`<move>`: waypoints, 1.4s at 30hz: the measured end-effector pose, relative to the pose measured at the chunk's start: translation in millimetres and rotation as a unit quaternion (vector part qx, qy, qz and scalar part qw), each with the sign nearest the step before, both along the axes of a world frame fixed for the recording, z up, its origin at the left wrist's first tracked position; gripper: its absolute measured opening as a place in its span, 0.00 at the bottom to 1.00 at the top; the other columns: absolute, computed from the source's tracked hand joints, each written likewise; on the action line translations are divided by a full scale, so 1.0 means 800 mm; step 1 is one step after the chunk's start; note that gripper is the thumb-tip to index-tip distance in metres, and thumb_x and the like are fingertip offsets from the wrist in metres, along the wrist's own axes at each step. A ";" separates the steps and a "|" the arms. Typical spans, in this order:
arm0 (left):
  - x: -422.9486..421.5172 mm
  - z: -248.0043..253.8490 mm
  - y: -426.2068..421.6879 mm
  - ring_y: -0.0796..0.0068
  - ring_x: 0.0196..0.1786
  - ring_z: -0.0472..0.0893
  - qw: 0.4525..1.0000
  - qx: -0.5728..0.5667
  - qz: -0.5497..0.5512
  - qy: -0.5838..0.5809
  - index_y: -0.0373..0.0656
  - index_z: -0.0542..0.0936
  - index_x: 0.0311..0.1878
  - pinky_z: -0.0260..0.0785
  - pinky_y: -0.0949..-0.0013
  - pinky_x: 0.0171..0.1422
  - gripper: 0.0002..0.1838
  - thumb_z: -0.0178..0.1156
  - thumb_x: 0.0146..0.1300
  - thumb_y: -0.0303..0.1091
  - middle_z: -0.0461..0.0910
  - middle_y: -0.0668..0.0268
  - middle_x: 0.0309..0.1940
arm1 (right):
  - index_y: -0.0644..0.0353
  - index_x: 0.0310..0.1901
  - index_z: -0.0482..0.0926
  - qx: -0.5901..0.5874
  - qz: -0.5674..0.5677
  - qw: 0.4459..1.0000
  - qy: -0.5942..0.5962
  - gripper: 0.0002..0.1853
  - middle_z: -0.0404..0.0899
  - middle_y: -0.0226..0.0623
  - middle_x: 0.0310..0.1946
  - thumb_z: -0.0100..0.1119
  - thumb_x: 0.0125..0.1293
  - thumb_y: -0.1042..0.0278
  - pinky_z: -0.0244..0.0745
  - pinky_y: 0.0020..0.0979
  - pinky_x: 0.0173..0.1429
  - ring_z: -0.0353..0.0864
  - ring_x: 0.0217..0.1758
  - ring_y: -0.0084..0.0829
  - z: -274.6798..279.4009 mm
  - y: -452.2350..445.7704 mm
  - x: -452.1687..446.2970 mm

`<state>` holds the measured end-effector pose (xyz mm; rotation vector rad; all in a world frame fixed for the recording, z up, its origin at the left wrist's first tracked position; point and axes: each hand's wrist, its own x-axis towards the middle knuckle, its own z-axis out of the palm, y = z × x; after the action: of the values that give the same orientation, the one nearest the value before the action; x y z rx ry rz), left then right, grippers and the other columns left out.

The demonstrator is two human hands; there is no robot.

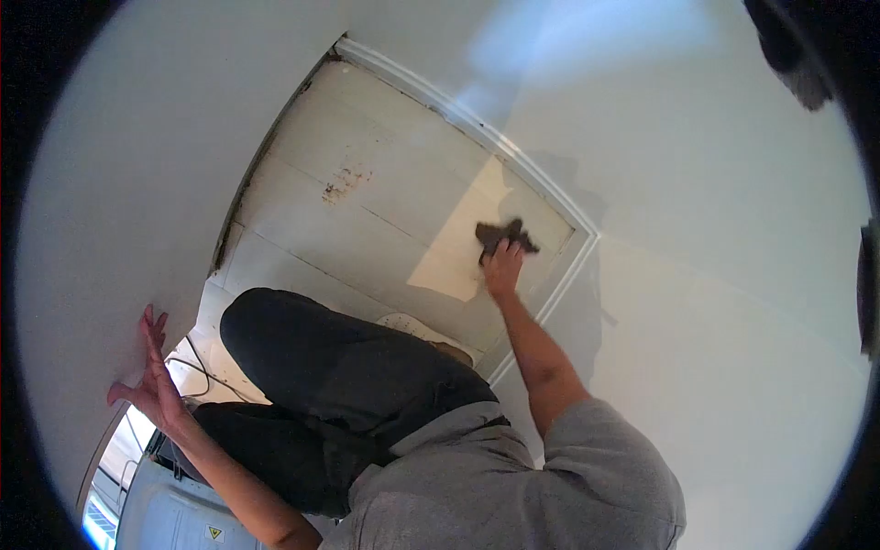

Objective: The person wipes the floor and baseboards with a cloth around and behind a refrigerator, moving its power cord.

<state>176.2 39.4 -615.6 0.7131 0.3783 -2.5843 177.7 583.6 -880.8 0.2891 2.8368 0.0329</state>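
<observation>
My right hand [503, 266] grips a dark, crumpled cloth [496, 235] and presses it on the pale tiled floor [394, 151], close to the corner where two walls meet. Part of the cloth spreads out beyond my fingers. My left hand [154, 385] rests against the edge of a white panel or wall [101, 229] on the left, fingers spread and holding nothing. A patch of brown flecks [346, 183] marks the floor, apart from the cloth.
White baseboard [477, 128] runs along the walls. My bent knee [257, 316] and a light shoe [408, 325] are on the floor. Dark cables [206, 371] lie behind my left hand. A grey box with a yellow warning label [214, 533] stands at the lower left.
</observation>
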 end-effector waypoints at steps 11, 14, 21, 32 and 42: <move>-0.001 0.000 0.005 0.46 0.71 0.37 0.999 -0.038 -0.010 0.011 0.48 0.21 0.66 0.41 0.43 0.73 0.73 0.73 0.29 0.24 0.19 0.54 0.68 | 0.65 0.38 0.68 -0.097 -0.157 0.982 0.040 0.16 0.64 0.52 0.41 0.57 0.52 0.65 0.60 0.44 0.52 0.63 0.49 0.51 0.020 -0.030 -0.039; -0.008 0.000 0.011 0.48 0.71 0.37 0.999 -0.030 -0.005 0.011 0.45 0.22 0.66 0.39 0.46 0.74 0.72 0.72 0.28 0.22 0.20 0.54 0.69 | 0.67 0.44 0.70 -0.422 -0.200 0.866 0.180 0.14 0.64 0.57 0.46 0.48 0.58 0.70 0.56 0.43 0.60 0.62 0.53 0.54 -0.021 -0.108 -0.123; -0.002 0.001 0.006 0.43 0.70 0.35 0.999 -0.024 -0.007 0.020 0.47 0.21 0.66 0.42 0.41 0.72 0.73 0.73 0.31 0.23 0.17 0.51 0.67 | 0.64 0.62 0.60 -0.094 0.255 0.951 0.148 0.26 0.61 0.54 0.57 0.41 0.60 0.74 0.54 0.41 0.66 0.57 0.64 0.49 -0.013 -0.187 -0.234; 0.000 -0.011 -0.006 0.43 0.70 0.34 0.997 -0.075 0.024 -0.020 0.50 0.23 0.67 0.42 0.42 0.72 0.73 0.74 0.29 0.26 0.16 0.51 0.67 | 0.64 0.58 0.64 0.242 -0.077 0.959 -0.126 0.25 0.62 0.44 0.59 0.49 0.60 0.61 0.53 0.41 0.65 0.58 0.63 0.43 0.021 0.123 -0.065; 0.001 -0.021 -0.007 0.37 0.69 0.35 0.995 -0.100 0.004 -0.014 0.45 0.24 0.67 0.42 0.41 0.72 0.73 0.76 0.30 0.36 0.20 0.43 0.66 | 0.70 0.46 0.71 -0.032 -0.105 0.936 -0.333 0.20 0.71 0.53 0.44 0.51 0.54 0.63 0.65 0.41 0.57 0.69 0.51 0.48 0.002 0.017 0.078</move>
<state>177.0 34.1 -632.6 0.6729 0.1097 -2.5547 239.8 597.2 -879.1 0.4637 2.1179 -0.0073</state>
